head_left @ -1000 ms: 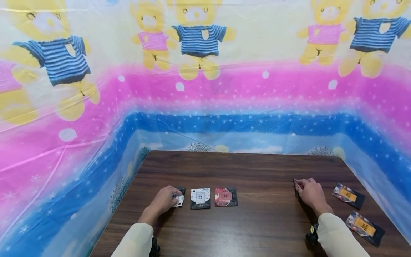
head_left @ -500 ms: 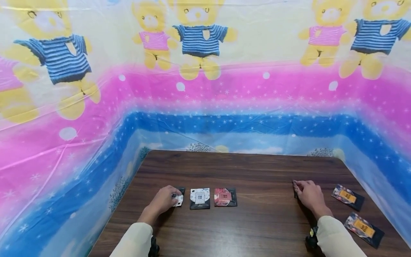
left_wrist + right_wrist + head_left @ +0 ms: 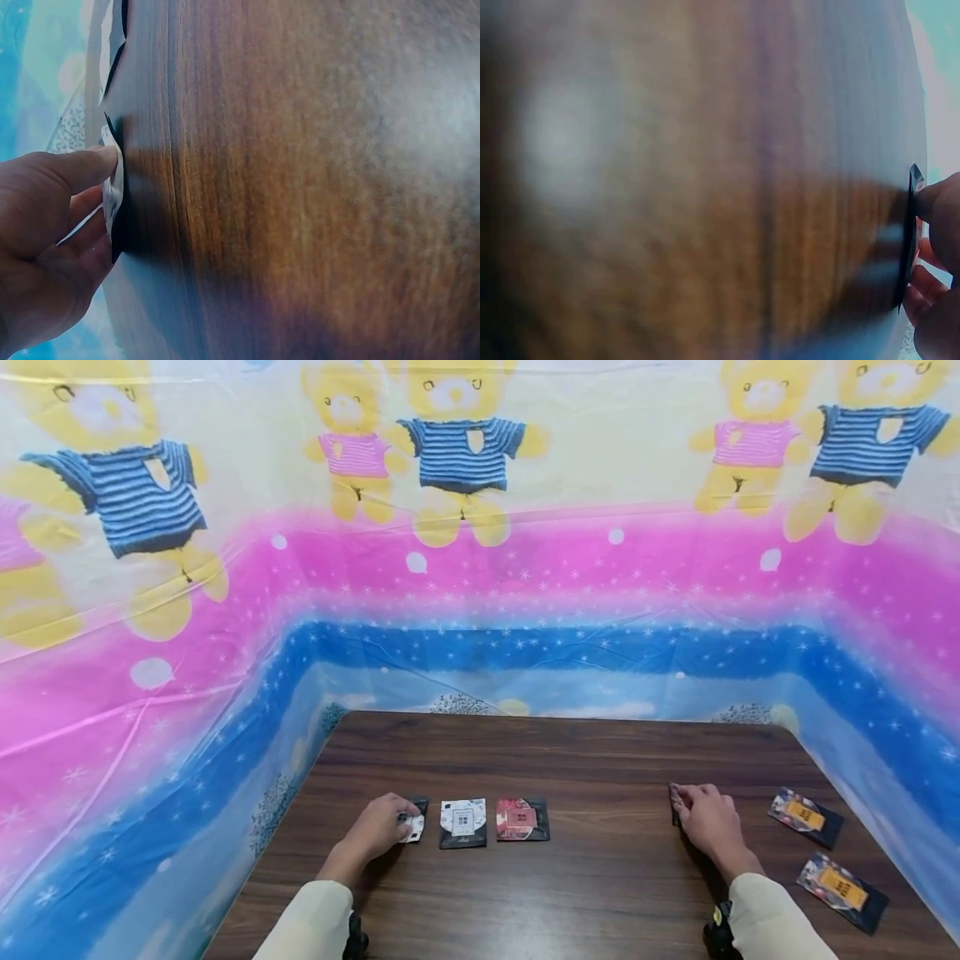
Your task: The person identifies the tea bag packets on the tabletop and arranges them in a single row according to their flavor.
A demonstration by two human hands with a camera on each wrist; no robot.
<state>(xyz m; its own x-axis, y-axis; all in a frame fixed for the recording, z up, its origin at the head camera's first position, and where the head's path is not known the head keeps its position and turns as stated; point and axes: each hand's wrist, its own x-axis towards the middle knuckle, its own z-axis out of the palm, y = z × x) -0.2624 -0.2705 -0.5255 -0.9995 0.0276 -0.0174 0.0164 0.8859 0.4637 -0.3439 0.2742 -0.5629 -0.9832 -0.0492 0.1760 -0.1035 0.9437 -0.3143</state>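
My left hand [image 3: 375,828] is at the left of the table, pinching a small white-and-black sachet [image 3: 414,828] that lies close to the tabletop. In the left wrist view the thumb is on one end of this sachet [image 3: 114,191] and the fingers are at the other. To its right a white-and-black sachet [image 3: 462,823] and a red-and-black sachet [image 3: 523,819] lie flat in a row. My right hand [image 3: 711,827] holds another dark sachet [image 3: 674,803] by its ends, low over the table at the right. Most of that sachet is hidden by the fingers.
Two dark sachets with orange labels, an upper one [image 3: 806,817] and a lower one [image 3: 843,892], lie slanted on the right of the brown wooden table [image 3: 585,910]. A printed bear cloth [image 3: 570,568] hangs around the table's back and sides.
My right hand has shifted slightly left with its sachet. My left hand stays on its sachet in the same place. The head view has shifted a little.
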